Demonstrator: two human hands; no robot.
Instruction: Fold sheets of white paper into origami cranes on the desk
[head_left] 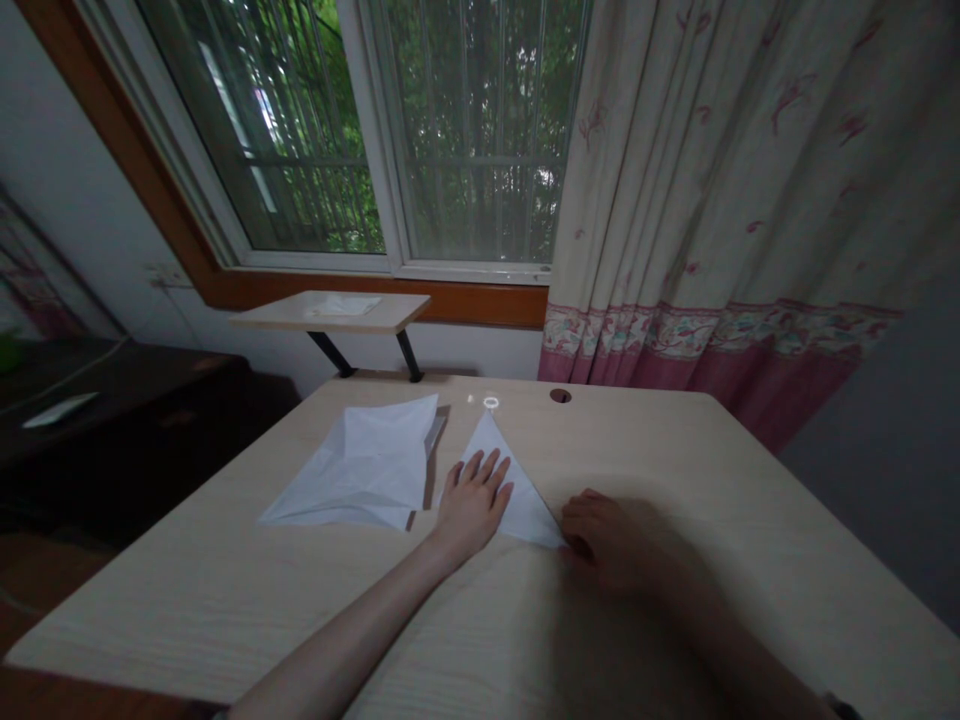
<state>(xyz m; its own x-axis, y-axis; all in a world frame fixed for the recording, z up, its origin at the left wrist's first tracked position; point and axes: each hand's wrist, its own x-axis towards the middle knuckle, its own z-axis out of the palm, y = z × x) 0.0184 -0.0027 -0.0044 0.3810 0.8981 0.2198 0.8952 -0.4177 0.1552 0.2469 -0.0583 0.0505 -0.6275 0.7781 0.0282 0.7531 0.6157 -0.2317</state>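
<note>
A white sheet of paper [526, 507], folded into a triangle, lies on the wooden desk with its tip pointing away from me. My left hand [474, 505] rests flat on its left part, fingers spread, covering some of it. At the triangle's right corner is my right hand [600, 530], with its fingers curled in and closed on the paper's tip; shadow hides part of the grip. Left of both hands sits a larger piece of creased white paper [367, 460], loosely folded, with raised edges casting a shadow.
The pale desk [300, 600] has a cable hole [560, 396] and a small white ring [490, 402] near its far edge. A raised shelf [277, 312] bears another white paper [345, 305]. Behind are a window [394, 265] and curtain [675, 330]; a dark cabinet [187, 375] stands left.
</note>
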